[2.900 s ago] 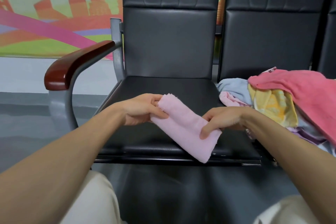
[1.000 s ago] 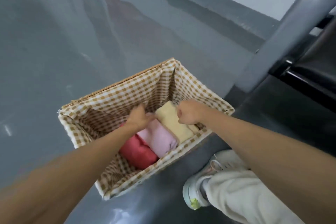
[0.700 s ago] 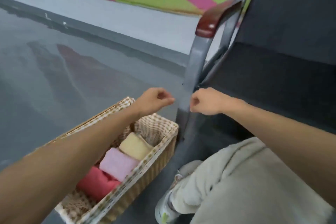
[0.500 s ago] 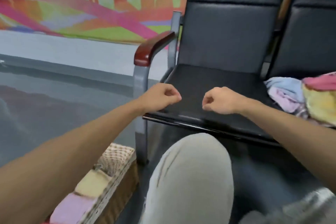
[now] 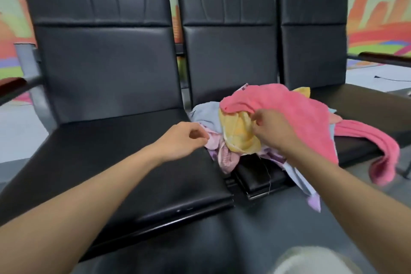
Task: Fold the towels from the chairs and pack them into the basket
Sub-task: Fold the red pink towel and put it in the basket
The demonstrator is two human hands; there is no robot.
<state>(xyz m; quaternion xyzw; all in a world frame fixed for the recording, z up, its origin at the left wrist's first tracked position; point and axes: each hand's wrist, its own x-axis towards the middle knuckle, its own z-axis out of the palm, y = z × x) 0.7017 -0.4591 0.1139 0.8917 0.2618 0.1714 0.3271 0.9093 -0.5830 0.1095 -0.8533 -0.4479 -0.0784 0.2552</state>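
Head view: choosing the next towel. Right hand (image 5: 270, 132) curls onto the yellow towel (image 5: 239, 138) in the pile (image 5: 289, 107) beneath it, grip unclear. Left hand (image 5: 184, 138), loosely curled and empty, hangs beside the pile's near edge. Next: lift one towel clear.

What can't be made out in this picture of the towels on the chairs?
Basket: outside the head view, so its fill is unknown.
Towel count: the coral towel drapes over the others, hiding how many lie beneath.
Right hand: blur hides whether its fingertips pinch the yellow towel or the coral one.
Left hand: unclear whether it touches the pale pink towel.
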